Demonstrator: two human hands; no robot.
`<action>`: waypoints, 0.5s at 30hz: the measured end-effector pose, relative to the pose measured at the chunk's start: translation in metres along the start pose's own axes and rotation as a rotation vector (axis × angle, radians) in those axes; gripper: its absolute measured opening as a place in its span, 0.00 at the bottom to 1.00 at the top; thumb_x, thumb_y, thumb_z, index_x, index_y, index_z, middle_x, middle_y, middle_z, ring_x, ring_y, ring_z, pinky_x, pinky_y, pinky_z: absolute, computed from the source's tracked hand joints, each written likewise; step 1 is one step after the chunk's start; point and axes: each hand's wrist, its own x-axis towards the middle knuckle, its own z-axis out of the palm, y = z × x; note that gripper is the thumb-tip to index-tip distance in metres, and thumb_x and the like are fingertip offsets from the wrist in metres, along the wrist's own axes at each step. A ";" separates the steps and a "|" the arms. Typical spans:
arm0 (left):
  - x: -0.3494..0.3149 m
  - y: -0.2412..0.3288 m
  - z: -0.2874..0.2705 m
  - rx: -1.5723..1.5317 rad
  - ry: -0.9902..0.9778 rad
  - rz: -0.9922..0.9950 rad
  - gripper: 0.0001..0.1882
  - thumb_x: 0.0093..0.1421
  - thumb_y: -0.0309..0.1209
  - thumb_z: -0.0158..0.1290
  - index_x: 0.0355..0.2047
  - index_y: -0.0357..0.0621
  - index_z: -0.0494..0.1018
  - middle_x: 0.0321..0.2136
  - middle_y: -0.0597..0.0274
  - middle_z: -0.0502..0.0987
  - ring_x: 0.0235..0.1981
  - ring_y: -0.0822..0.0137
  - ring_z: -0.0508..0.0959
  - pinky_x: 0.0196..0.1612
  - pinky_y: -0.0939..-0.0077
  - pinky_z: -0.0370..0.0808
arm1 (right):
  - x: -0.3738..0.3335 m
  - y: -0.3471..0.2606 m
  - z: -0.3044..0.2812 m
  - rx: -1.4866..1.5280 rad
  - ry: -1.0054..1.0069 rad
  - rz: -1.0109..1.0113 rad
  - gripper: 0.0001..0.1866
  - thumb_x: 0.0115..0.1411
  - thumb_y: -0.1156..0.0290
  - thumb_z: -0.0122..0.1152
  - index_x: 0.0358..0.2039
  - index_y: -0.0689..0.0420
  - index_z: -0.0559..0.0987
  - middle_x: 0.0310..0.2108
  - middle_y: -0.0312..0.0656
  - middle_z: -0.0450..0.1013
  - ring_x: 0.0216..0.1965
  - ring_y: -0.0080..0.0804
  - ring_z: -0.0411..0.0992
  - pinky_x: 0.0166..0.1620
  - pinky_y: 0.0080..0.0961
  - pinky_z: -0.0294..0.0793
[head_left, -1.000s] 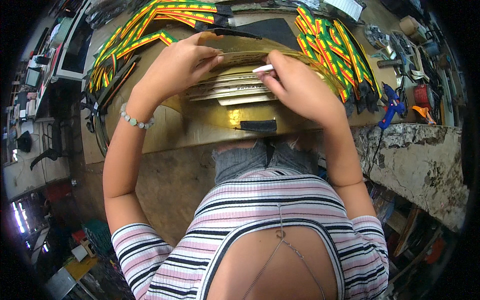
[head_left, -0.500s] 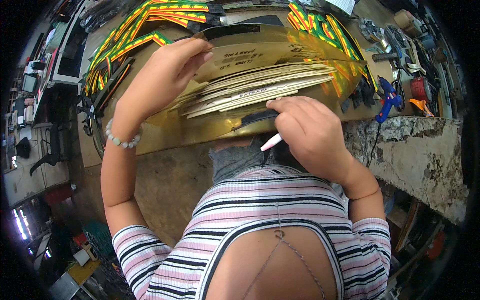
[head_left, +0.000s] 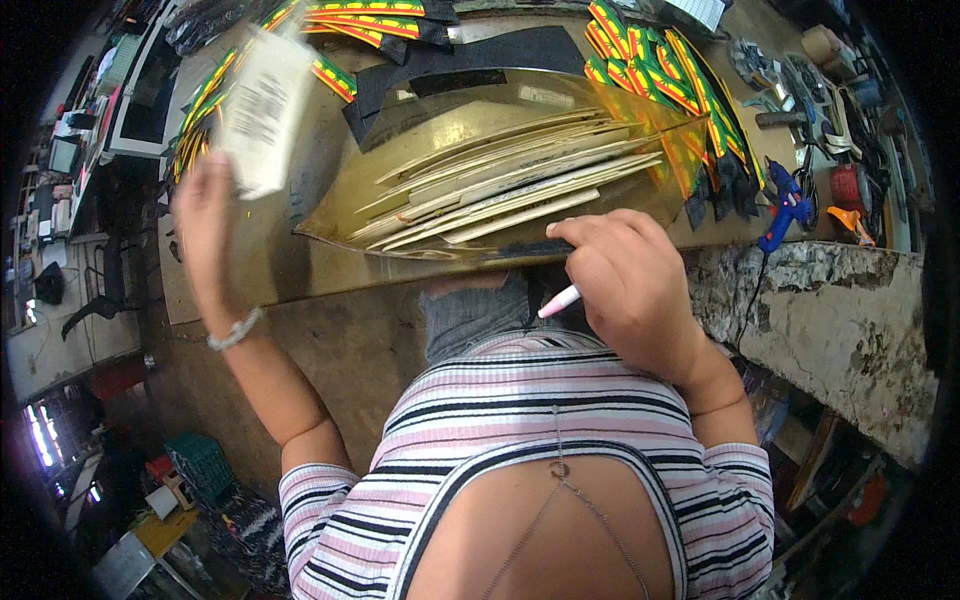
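My left hand point(head_left: 208, 205), somewhat blurred, is closed on the lower end of a cream card piece point(head_left: 262, 115) with dark writing, raised over the table's left side. In front of me lies a see-through yellow plastic envelope point(head_left: 345, 222), its mouth spread apart. Inside it several cream card pieces point(head_left: 500, 180) are stacked on edge at a slant. My right hand point(head_left: 630, 280) pinches the envelope's near edge between thumb and finger. Tucked in the same hand is a white pen point(head_left: 560, 300) with a pink end, pointing down to the left.
Black fabric point(head_left: 530, 48) lies behind the envelope. Green, yellow and red strips point(head_left: 655, 60) are piled at the back right, with more strips point(head_left: 365, 15) at the back left. A blue glue gun point(head_left: 785, 205) and orange-handled scissors point(head_left: 850, 225) sit at the table's right.
My left hand has left the envelope's far edge and moved left with a card piece. The envelope's mouth has dropped lower. My right hand has shifted slightly right and nearer, still with the pen.
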 end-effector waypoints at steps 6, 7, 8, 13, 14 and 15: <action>0.003 0.017 0.033 -0.043 0.160 0.256 0.10 0.65 0.28 0.55 0.45 0.38 0.78 0.50 0.51 0.78 0.57 0.59 0.75 0.59 0.64 0.70 | 0.001 -0.001 -0.004 -0.001 -0.050 0.012 0.09 0.52 0.69 0.57 0.32 0.59 0.72 0.42 0.49 0.77 0.40 0.42 0.77 0.45 0.36 0.74; 0.004 0.041 0.037 0.053 0.068 0.499 0.09 0.62 0.29 0.57 0.42 0.41 0.79 0.49 0.51 0.78 0.60 0.56 0.72 0.61 0.62 0.67 | 0.001 -0.002 -0.005 -0.011 -0.066 0.012 0.09 0.52 0.69 0.57 0.32 0.59 0.72 0.43 0.49 0.77 0.40 0.41 0.77 0.44 0.35 0.74; 0.004 0.066 0.042 0.160 -0.004 0.673 0.09 0.59 0.29 0.60 0.40 0.44 0.81 0.49 0.52 0.77 0.63 0.54 0.69 0.62 0.60 0.64 | 0.001 -0.003 -0.006 -0.024 -0.088 0.013 0.09 0.52 0.69 0.57 0.32 0.59 0.72 0.43 0.49 0.77 0.39 0.41 0.77 0.44 0.35 0.74; 0.007 0.130 0.115 0.269 -0.561 1.054 0.17 0.55 0.40 0.64 0.44 0.52 0.80 0.51 0.52 0.74 0.58 0.49 0.70 0.59 0.59 0.67 | -0.002 -0.011 -0.015 0.026 -0.266 0.111 0.10 0.51 0.72 0.61 0.30 0.59 0.69 0.48 0.52 0.76 0.37 0.45 0.75 0.41 0.34 0.74; 0.006 0.130 0.123 0.267 -0.673 0.954 0.19 0.54 0.41 0.66 0.44 0.50 0.80 0.54 0.52 0.72 0.57 0.50 0.71 0.58 0.61 0.69 | -0.003 -0.012 -0.017 0.076 -0.300 0.155 0.12 0.51 0.73 0.64 0.29 0.59 0.68 0.49 0.53 0.76 0.36 0.47 0.74 0.41 0.35 0.74; 0.005 0.128 0.130 0.312 -0.813 0.812 0.21 0.53 0.42 0.67 0.45 0.48 0.80 0.58 0.52 0.70 0.57 0.52 0.72 0.58 0.63 0.70 | -0.003 -0.012 -0.018 0.100 -0.298 0.172 0.13 0.52 0.69 0.65 0.29 0.59 0.68 0.50 0.53 0.75 0.36 0.48 0.74 0.40 0.35 0.74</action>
